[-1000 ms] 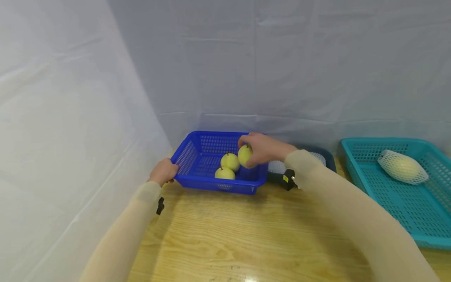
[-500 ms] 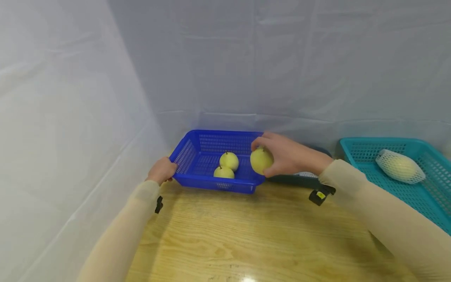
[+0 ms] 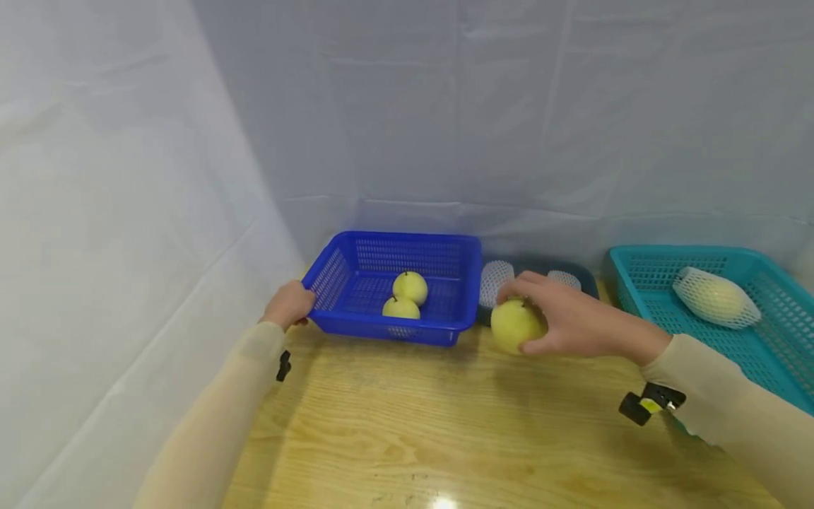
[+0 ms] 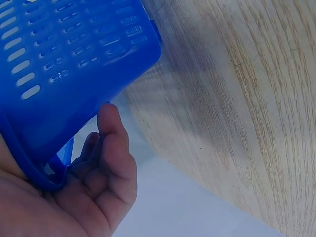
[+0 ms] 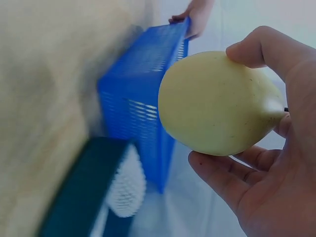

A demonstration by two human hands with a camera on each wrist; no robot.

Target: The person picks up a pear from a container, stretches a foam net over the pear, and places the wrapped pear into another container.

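My right hand [image 3: 566, 314] holds a yellow-green pear [image 3: 516, 325] between thumb and fingers, just in front of a dark tray. In the right wrist view the same pear [image 5: 217, 103] fills the grip, its stem toward the palm. At the left end of the blue basket [image 3: 468, 290], my left hand [image 3: 289, 304] grips the rim. The left wrist view shows its fingers [image 4: 116, 143] curled under the blue wall [image 4: 74, 89]. Inside that basket lie two more pears, one behind [image 3: 410, 288] and one in front [image 3: 400, 308].
Behind my right hand sits the dark tray [image 3: 588, 279] with white foam nets [image 3: 496, 281]. A teal basket [image 3: 655, 290] at the right holds a fruit in a foam net [image 3: 717, 297]. White sheeting [image 3: 407, 106] borders the wooden table [image 3: 381, 424] at back and left.
My right hand has lifted the pear out of the blue basket and carried it right, toward me. The left hand keeps its grip on the rim.
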